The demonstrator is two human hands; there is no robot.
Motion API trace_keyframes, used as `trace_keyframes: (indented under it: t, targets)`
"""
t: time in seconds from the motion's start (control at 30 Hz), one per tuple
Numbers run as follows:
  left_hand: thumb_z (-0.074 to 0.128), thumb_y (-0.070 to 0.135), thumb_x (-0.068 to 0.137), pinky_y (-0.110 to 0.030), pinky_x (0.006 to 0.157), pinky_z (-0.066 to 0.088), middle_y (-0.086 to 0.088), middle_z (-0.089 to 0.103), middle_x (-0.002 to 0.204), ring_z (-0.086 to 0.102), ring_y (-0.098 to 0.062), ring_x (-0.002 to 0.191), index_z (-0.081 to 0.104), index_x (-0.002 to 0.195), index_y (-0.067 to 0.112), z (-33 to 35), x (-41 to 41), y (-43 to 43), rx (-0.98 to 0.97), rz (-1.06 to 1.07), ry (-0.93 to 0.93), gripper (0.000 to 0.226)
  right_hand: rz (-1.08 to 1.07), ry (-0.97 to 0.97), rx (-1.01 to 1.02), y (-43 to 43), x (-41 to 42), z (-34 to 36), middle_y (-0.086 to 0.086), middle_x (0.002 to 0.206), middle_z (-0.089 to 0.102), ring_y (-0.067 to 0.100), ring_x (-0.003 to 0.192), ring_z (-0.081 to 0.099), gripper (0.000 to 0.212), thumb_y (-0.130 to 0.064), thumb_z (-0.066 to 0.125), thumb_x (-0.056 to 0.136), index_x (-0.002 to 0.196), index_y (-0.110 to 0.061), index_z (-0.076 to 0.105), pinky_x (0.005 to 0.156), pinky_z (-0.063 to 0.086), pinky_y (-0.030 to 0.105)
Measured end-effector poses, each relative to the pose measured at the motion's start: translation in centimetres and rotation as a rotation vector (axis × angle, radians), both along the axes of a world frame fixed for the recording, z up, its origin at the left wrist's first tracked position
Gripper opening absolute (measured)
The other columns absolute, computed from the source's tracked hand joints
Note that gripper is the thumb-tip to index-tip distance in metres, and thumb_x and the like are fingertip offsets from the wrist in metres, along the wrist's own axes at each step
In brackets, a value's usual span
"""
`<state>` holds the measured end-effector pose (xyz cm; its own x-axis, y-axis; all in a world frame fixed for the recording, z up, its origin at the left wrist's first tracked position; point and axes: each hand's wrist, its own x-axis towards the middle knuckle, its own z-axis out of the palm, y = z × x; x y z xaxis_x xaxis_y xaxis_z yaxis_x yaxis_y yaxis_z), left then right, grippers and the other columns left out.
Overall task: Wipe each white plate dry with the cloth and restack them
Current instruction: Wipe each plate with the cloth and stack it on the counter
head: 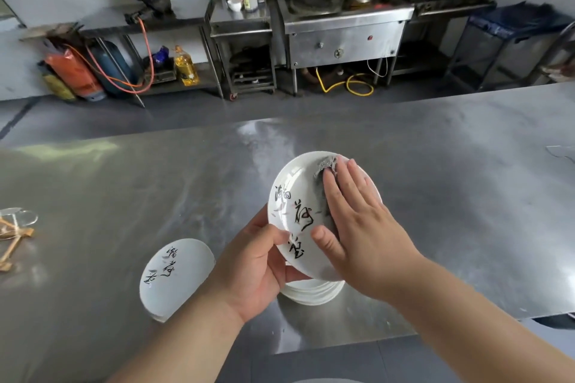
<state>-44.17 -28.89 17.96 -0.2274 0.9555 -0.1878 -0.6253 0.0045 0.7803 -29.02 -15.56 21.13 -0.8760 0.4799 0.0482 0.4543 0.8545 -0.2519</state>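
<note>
Chief risk, as a judgement: a slip of the held plate (298, 211), tilted up off the steel table (435, 196) and gripped only at its near-left rim by the left hand (255, 261), thumb on the painted face, fingers curled underneath. Probable cause: too hard a push from the right hand (357, 227), pressed flat with straight fingers on the grey cloth (326, 165) over the right half of the face, levering against that one-sided hold; any wet on the glaze likely to worsen it. Straight below, partly hidden: a stack of white plates (314, 292), so a drop probably chipping both. Lesser risk: grey cloth bunched toward the far rim, peeping past the fingertips, hence possibly missing the lettered left part. Position: held plate between both hands, above the near middle of the table, touching the left hand at near left and the grey cloth under the right palm. Second stack (174, 274) at near left, just beside the left wrist, apart from the first.
</note>
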Motion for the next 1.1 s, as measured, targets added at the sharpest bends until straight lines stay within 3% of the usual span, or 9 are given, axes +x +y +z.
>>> trace_keyframes:
  t: [0.07,0.2,0.33,0.4,0.5,0.6,0.8,1.0,1.1]
  targets:
    - [0.051,0.005,0.094,-0.047,0.086,0.061,-0.016,0.072,0.131,0.072,-0.029,0.116,0.061,0.145,0.016,0.5,0.5,0.6,0.007,0.003,0.009,0.053,0.125,0.073,-0.048,-0.7,-0.3,0.2,0.009,0.172,-0.019,0.022,0.157,-0.025,0.101,-0.08,-0.003,0.091,0.164,-0.01,-0.005,0.13,-0.003,0.046]
    - [0.051,0.005,0.091,-0.044,0.096,0.061,-0.018,0.066,0.142,0.066,-0.03,0.129,0.065,0.142,0.018,1.1,0.2,1.0,0.014,0.089,-0.005,0.055,0.372,0.131,0.01,-1.3,0.4,-0.2,0.01,0.174,-0.003,0.025,0.161,-0.01,0.094,-0.074,0.006,0.098,0.165,-0.008,0.007,0.131,0.002,0.045]
    - [0.06,0.009,0.09,-0.055,0.087,0.061,-0.023,0.066,0.14,0.069,-0.037,0.121,0.064,0.141,0.015,1.2,0.3,0.3,0.01,0.081,0.01,0.052,0.162,-0.003,0.056,1.9,1.1,0.7,0.01,0.169,-0.027,0.023,0.156,-0.028,0.105,-0.081,-0.018,0.084,0.162,-0.011,-0.014,0.129,-0.004,0.045]
    - [0.064,0.009,0.09,-0.054,0.086,0.061,-0.023,0.066,0.14,0.069,-0.036,0.122,0.061,0.144,0.013,1.2,0.7,0.4,0.019,0.055,0.025,0.054,0.093,0.004,0.02,1.9,0.9,0.9,0.01,0.167,-0.033,0.024,0.154,-0.034,0.107,-0.081,-0.019,0.082,0.161,-0.009,-0.019,0.128,-0.01,0.044]
    - [0.056,0.007,0.089,-0.044,0.087,0.061,-0.014,0.071,0.135,0.07,-0.028,0.121,0.065,0.141,0.019,1.2,1.0,0.9,0.017,0.076,0.028,0.054,0.256,0.134,-0.075,-0.9,0.4,0.3,0.016,0.17,-0.02,0.028,0.157,-0.025,0.102,-0.078,-0.004,0.093,0.162,-0.003,-0.007,0.13,-0.006,0.049]
    - [0.056,0.009,0.086,-0.041,0.098,0.06,-0.014,0.067,0.142,0.066,-0.027,0.13,0.066,0.142,0.023,0.8,1.0,0.8,0.027,0.111,0.012,0.058,0.389,0.181,-0.037,-2.2,0.8,-0.9,0.017,0.173,-0.006,0.031,0.161,-0.011,0.096,-0.073,0.009,0.098,0.163,-0.003,0.004,0.13,0.004,0.052]
    - [0.055,0.007,0.091,-0.062,0.092,0.057,-0.024,0.061,0.146,0.061,-0.046,0.131,0.055,0.149,0.011,0.5,1.5,0.1,0.034,0.136,-0.016,0.059,0.072,-0.039,0.037,2.0,2.2,-0.1,0.009,0.169,-0.028,0.022,0.156,-0.03,0.108,-0.081,-0.022,0.081,0.162,-0.009,-0.019,0.129,-0.007,0.044]
    - [0.048,0.004,0.089,-0.043,0.086,0.063,-0.019,0.068,0.139,0.069,-0.034,0.125,0.066,0.14,0.013,0.9,2.7,0.8,0.03,0.233,-0.028,0.055,0.204,0.039,-0.152,-3.3,2.0,-1.4,0.011,0.17,-0.023,0.02,0.156,-0.029,0.104,-0.082,-0.013,0.088,0.162,-0.009,-0.015,0.129,-0.01,0.04]
    - [0.052,0.005,0.085,-0.042,0.077,0.064,-0.016,0.072,0.133,0.072,-0.033,0.118,0.071,0.134,0.017,0.9,2.3,0.8,-0.002,0.272,-0.03,0.053,0.204,0.028,-0.109,-2.0,1.8,-1.6,0.011,0.171,-0.02,0.02,0.157,-0.025,0.106,-0.081,-0.015,0.086,0.163,-0.008,-0.012,0.13,-0.006,0.04]
